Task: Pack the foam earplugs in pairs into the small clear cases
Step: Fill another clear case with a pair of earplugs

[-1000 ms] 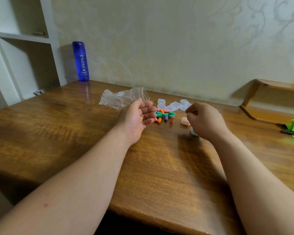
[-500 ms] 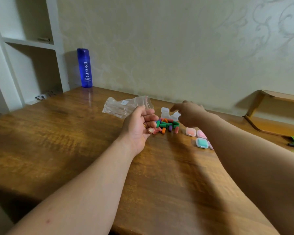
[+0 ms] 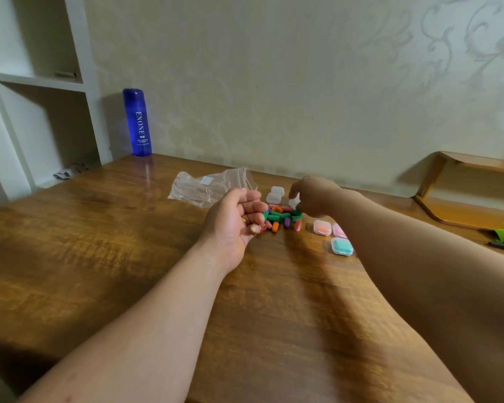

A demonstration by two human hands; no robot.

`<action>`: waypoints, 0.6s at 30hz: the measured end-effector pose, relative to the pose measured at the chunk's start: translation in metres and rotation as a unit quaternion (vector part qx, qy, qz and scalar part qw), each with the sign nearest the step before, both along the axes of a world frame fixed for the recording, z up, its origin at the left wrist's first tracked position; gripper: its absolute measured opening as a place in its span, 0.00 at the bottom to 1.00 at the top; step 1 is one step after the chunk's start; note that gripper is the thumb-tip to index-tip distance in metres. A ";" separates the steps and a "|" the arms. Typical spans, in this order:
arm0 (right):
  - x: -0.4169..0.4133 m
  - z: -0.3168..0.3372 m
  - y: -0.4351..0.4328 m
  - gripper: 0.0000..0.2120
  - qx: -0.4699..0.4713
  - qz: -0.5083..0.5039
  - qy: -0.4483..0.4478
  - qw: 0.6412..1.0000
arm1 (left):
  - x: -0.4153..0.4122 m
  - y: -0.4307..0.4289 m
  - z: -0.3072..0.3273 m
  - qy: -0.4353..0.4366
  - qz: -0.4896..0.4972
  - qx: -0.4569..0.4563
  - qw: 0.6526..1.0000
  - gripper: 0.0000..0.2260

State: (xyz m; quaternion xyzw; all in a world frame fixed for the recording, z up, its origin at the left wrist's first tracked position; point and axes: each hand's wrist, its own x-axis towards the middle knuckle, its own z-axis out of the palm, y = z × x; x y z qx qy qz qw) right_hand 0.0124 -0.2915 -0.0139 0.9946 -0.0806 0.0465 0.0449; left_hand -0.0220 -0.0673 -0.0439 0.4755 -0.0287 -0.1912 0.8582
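Since a second ago your right hand (image 3: 314,196) has left the near side of the table, where it covered the filled cases, and reached to the far edge of the earplug pile (image 3: 282,218). Its thumb and fingers pinch a small clear case (image 3: 294,202), held just above the right end of the pile, with the other fingers curled in behind it. Whether that case is open or closed you cannot tell from here.

Your left hand (image 3: 234,225) lies palm-up on the wooden table (image 3: 99,257), fingers loosely curled toward the palm. Their tips sit just beside the left edge of the pile, next to a green earplug (image 3: 264,215).

Two empty clear cases (image 3: 275,194) stand behind the pile, between your hands. To the right of the pile lie three packed cases: an orange-filled case (image 3: 322,227), a pink-filled case (image 3: 338,230) partly hidden by your right forearm, and a teal-filled case (image 3: 342,246) nearest you.

A clear zip bag (image 3: 207,186) lies behind your left hand, and a blue bottle (image 3: 137,122) stands at the far left corner.
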 end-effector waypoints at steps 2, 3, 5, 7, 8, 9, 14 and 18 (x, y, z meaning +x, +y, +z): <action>-0.001 0.002 -0.003 0.21 -0.002 0.003 0.009 1.000 | 0.000 0.000 0.001 -0.001 -0.004 -0.001 1.000 0.12; -0.002 0.004 -0.004 0.21 -0.004 0.005 0.014 1.000 | 0.001 -0.001 0.001 -0.002 -0.006 -0.001 1.000 0.12; -0.004 0.007 -0.006 0.20 -0.010 0.012 0.025 1.000 | 0.001 -0.002 0.002 -0.001 -0.008 -0.001 1.000 0.11; -0.006 0.011 -0.005 0.20 -0.014 0.015 0.033 0.999 | 0.002 -0.002 0.002 0.000 -0.008 0.000 1.000 0.12; -0.008 0.013 -0.004 0.20 -0.011 0.015 0.033 0.999 | 0.002 -0.002 0.001 0.000 -0.008 -0.001 1.000 0.12; -0.009 0.015 -0.003 0.19 -0.004 0.014 0.031 0.999 | 0.002 -0.001 0.001 0.001 -0.008 -0.001 1.000 0.11; -0.016 0.031 0.003 0.18 0.075 0.009 -0.034 0.997 | 0.004 0.001 0.000 -0.013 -0.009 0.007 1.000 0.11; -0.032 0.052 0.022 0.16 0.190 0.029 -0.092 0.977 | 0.001 0.002 -0.002 -0.093 0.005 0.072 0.993 0.10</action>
